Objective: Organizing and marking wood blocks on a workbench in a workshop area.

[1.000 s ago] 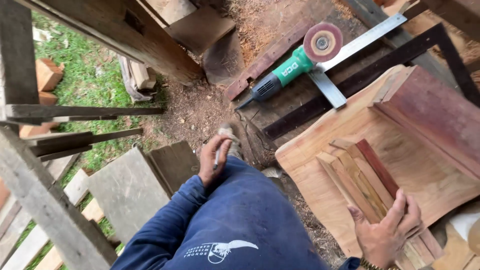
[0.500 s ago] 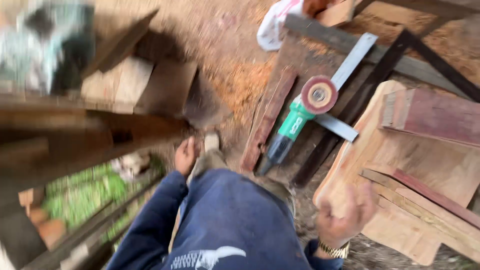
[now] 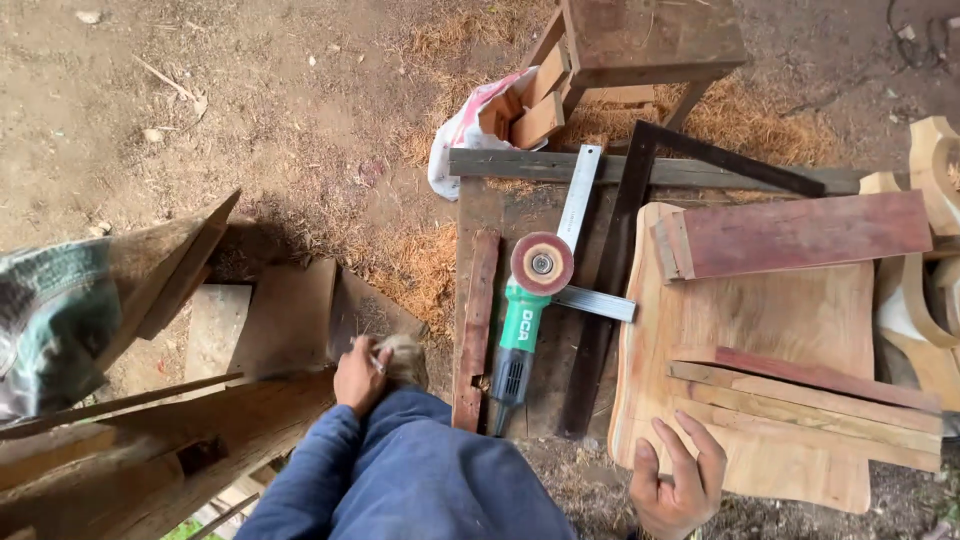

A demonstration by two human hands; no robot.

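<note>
A: What is the biggest thing near your right hand?

B: The pale wooden panel (image 3: 770, 330) at the right of the scene. A reddish board (image 3: 800, 235) lies across its far part and a few narrow strips (image 3: 800, 395) lie across its near part. Your right hand (image 3: 680, 480) rests flat at the panel's near left corner, fingers spread wide and holding nothing.

A: And to the left of that panel?

B: A dark steel square (image 3: 625, 290) lies along its left edge, with a lighter metal square (image 3: 580, 225) crossing it. Just left of these lies a green angle grinder (image 3: 525, 325) with a reddish sanding disc, its disc end far from you and its tail end near. A narrow red slat (image 3: 475, 325) lies beside it on the left.

A: Where is your left hand?

B: Your left hand (image 3: 360, 375) is low and left of the grinder, well apart from it, at your knee. Its fingers are curled round something small and pale; you cannot tell what it is

A: Anything farther off?

B: A wooden stool (image 3: 650, 40) stands at the far side, with offcut blocks (image 3: 525, 105) on a white sack (image 3: 465, 135)
</note>
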